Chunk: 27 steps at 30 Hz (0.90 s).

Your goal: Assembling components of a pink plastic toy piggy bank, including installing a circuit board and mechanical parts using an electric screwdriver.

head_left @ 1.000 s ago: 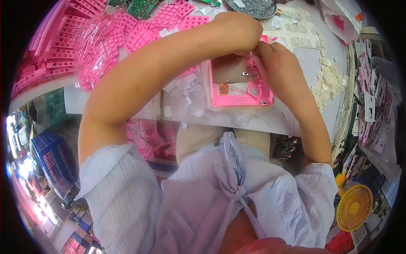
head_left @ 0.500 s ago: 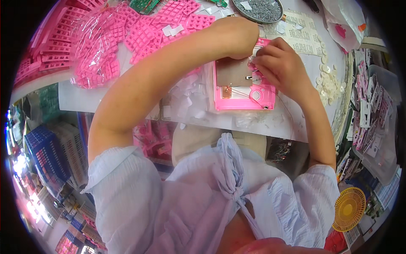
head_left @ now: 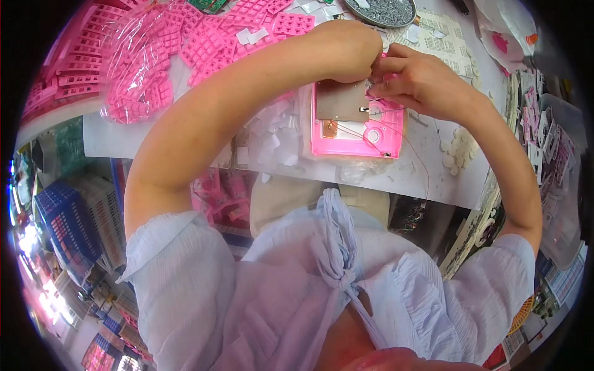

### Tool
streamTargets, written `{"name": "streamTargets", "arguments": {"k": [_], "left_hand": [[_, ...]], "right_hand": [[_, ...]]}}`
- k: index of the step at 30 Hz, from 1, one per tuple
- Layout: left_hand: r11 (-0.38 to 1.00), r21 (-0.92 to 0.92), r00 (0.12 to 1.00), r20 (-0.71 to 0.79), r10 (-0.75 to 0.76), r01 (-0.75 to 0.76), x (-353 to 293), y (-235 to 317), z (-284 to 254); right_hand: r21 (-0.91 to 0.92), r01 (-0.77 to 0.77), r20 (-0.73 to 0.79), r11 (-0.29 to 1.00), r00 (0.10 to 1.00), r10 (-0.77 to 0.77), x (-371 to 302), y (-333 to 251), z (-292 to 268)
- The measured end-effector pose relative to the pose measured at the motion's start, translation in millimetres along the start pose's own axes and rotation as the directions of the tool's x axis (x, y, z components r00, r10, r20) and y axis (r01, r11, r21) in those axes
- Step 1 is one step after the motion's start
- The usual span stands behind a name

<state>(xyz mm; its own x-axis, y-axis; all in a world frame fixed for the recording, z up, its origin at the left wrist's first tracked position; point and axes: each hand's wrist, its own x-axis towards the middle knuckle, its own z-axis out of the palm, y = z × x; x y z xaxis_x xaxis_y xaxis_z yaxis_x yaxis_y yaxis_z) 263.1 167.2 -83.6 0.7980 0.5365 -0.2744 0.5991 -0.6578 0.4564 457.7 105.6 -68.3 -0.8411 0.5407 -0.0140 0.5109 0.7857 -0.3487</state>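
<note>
A pink plastic casing (head_left: 356, 147) lies on the table in front of me, with a flat brown-grey board (head_left: 340, 102) in its upper part. Thin red wires (head_left: 354, 132) run across its lower half, and one trails over the table to the right. My left hand (head_left: 354, 51) is closed above the casing's far end, its fingertips turned away from view. Close beside it, my right hand (head_left: 416, 79) has its fingers pinched together at the board's right edge. What either hand grips is too hidden to make out.
Pink plates with square holes (head_left: 207, 52) pile up at the far left, some in a clear bag (head_left: 133, 80). A round tray of small screws (head_left: 387, 11) stands at the back. White plastic discs (head_left: 459, 151) lie right, near a printed sheet (head_left: 442, 46). Blue baskets (head_left: 65, 216) sit lower left.
My right elbow has swung outward to the right, and my right hand now lies flatter from the side. The casing has shifted slightly up and left. My left hand stays nearly in place.
</note>
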Motion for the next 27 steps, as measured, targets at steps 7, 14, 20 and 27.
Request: {"name": "streamTargets", "arguments": {"k": [7, 14, 20, 27], "left_hand": [[0.995, 0.065, 0.997, 0.014, 0.078, -0.079, -2, -3, -3], [0.981, 0.158, 0.982, -0.127, 0.137, -0.116, -3, -6, 15], [0.961, -0.163, 0.935, -0.315, 0.165, -0.225, -15, -20, 11], [0.955, -0.275, 0.771, -0.584, -0.254, 0.106, -45, -36, 20]], "right_hand": [[0.176, -0.221, -0.193, 0.959, 0.948, 0.254, -13, -15, 19], [-0.124, -0.394, -0.390, 0.911, 0.863, 0.320, -5, -52, 50], [0.206, -0.270, -0.204, 0.941, 0.928, 0.311, -18, -19, 25], [0.014, -0.284, -0.183, 0.959, 0.942, 0.282, -19, -33, 21]]}}
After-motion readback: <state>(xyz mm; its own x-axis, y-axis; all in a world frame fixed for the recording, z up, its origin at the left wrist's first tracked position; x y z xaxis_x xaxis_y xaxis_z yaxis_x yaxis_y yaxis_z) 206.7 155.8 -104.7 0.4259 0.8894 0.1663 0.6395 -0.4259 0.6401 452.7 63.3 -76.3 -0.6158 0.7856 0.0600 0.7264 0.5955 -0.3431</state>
